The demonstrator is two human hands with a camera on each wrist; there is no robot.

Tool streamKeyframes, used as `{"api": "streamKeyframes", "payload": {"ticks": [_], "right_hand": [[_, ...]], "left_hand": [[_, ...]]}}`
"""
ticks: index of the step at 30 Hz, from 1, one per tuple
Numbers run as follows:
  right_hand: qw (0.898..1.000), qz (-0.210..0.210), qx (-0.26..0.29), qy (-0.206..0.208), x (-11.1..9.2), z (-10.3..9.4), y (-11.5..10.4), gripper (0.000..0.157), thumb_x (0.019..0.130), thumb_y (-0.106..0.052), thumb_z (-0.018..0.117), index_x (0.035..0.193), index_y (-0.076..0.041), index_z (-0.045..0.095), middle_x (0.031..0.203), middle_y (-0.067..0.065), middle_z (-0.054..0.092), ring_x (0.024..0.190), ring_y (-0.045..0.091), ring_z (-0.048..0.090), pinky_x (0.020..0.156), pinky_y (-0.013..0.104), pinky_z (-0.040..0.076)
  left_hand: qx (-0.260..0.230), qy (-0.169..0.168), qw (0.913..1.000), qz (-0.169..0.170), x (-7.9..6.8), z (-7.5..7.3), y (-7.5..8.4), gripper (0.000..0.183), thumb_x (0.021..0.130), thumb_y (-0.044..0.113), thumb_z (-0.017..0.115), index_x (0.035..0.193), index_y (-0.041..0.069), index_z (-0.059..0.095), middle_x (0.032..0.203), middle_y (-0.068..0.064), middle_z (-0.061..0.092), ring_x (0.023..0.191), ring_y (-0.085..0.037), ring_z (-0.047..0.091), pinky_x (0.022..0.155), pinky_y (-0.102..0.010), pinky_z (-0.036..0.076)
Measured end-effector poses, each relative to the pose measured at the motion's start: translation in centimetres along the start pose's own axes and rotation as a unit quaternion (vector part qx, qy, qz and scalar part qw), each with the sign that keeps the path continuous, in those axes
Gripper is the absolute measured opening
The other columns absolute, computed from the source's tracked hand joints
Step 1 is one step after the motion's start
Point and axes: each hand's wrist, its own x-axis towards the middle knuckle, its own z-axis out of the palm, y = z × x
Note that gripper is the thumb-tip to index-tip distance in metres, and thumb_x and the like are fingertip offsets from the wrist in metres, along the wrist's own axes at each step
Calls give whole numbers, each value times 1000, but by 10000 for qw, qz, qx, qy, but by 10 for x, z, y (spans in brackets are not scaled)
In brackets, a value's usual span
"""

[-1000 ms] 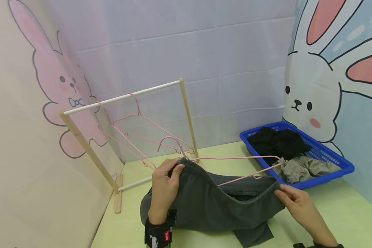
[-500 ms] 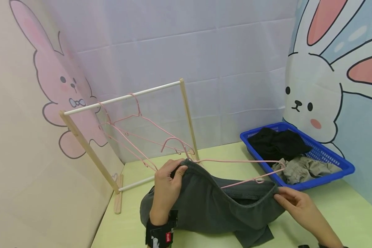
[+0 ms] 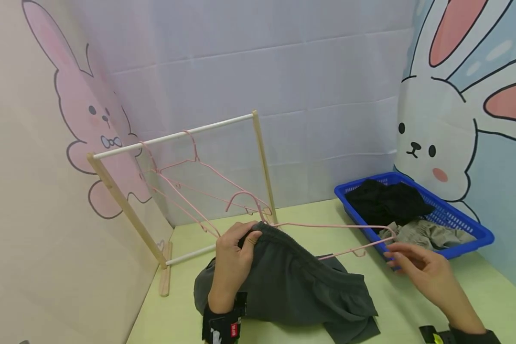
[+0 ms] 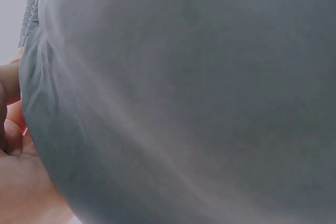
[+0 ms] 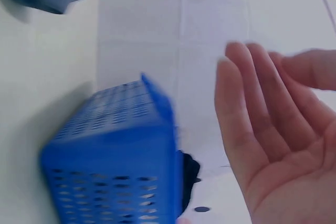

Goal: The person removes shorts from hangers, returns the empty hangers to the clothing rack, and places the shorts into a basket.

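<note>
Dark grey pants (image 3: 301, 282) with an elastic waistband lie bunched on the table. In the head view my left hand (image 3: 232, 263) pinches the waistband at its left end, thumb in front. A pink hanger (image 3: 335, 226) pokes out beyond the waistband; its hook rises next to that hand, and part of it is hidden by the cloth. My right hand (image 3: 425, 274) is off the cloth, fingers loosely bent, near the hanger's right end. The right wrist view shows that hand (image 5: 283, 124) holding nothing. Grey cloth (image 4: 184, 98) fills most of the left wrist view.
A rack (image 3: 172, 135) with a white rail and wooden posts stands at the left, with two pink hangers (image 3: 195, 153) on it. At the right, a blue basket (image 3: 483, 236) holds black clothing (image 3: 387, 200) and beige clothing (image 3: 430, 234).
My right hand has let go of the waistband, and the pants' right side has dropped and closed. The left hand keeps its pinch. The hanger has shifted slightly right.
</note>
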Motion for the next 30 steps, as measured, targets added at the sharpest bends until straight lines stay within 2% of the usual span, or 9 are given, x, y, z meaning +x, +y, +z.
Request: {"api": "streamKeyframes", "payload": {"ticks": [5, 10, 12, 14, 17, 19, 22, 26, 30], "right_hand": [[9955, -9, -380, 871, 10, -3, -20, 24, 103, -6, 61, 126, -1, 69, 105, -22, 70, 85, -3, 70, 69, 15, 56], [9809, 67, -530, 1869, 22, 1, -38, 21, 101, -5, 61, 118, -7, 73, 100, -24, 67, 89, -7, 64, 75, 5, 48], [9745, -37, -553, 2174, 27, 3, -47, 21, 100, -3, 61, 114, -9, 75, 98, -24, 68, 90, -5, 63, 78, 4, 45], [9721, -293, -507, 2271, 33, 6, -57, 22, 99, -1, 61, 111, -10, 77, 99, -23, 69, 92, -5, 63, 80, 4, 44], [9712, -1056, -569, 2060, 42, 13, -72, 26, 95, 5, 63, 111, -9, 77, 103, -14, 72, 95, -5, 63, 84, 6, 44], [9701, -1616, -658, 1689, 48, 19, -81, 31, 92, 7, 66, 115, -10, 77, 107, -7, 74, 97, -2, 63, 84, 6, 44], [9613, -2327, -1006, 1075, 56, 30, -92, 40, 86, 7, 73, 120, -13, 77, 111, -1, 74, 102, 5, 64, 85, 9, 45], [9540, -2607, -1440, 352, 61, 48, -100, 43, 84, -1, 82, 123, -18, 76, 113, -4, 74, 105, 13, 67, 85, 17, 51], [9530, -2632, -1502, 13, 60, 60, -102, 39, 84, -3, 83, 120, -17, 77, 107, -7, 76, 95, 11, 70, 76, 19, 54]], "left_hand": [[24, -4, 9999, -101, -2, 0, -1, 17, 96, 14, 72, 111, 17, 79, 91, 5, 70, 77, -8, 64, 67, -28, 54], [6, -30, 10000, -58, -2, 1, 0, 18, 96, 14, 73, 112, 16, 79, 92, 3, 71, 79, -8, 65, 68, -29, 54], [-2, -73, 10000, -43, -2, 1, 0, 18, 96, 15, 73, 113, 16, 78, 92, 2, 71, 78, -9, 65, 67, -29, 54], [2, -114, 9999, -40, -2, 1, 0, 19, 96, 16, 73, 114, 15, 78, 92, 2, 71, 77, -8, 64, 66, -28, 53], [47, -147, 9999, -54, -3, 1, 1, 20, 96, 16, 73, 115, 14, 78, 92, 3, 71, 76, -8, 63, 66, -27, 52], [71, -174, 9998, -32, -3, 2, 1, 21, 95, 16, 74, 115, 14, 78, 92, 2, 71, 77, -8, 63, 66, -28, 53], [75, -210, 9998, 11, -3, 3, 1, 21, 95, 16, 74, 115, 13, 78, 93, 1, 72, 79, -9, 65, 68, -28, 55], [71, -232, 9997, 38, -3, 5, 2, 20, 96, 18, 73, 115, 13, 78, 95, 1, 73, 82, -9, 67, 71, -30, 56], [39, -266, 9996, 100, -4, 9, 5, 20, 96, 18, 73, 114, 11, 78, 92, 1, 72, 80, -9, 66, 70, -29, 56]]}}
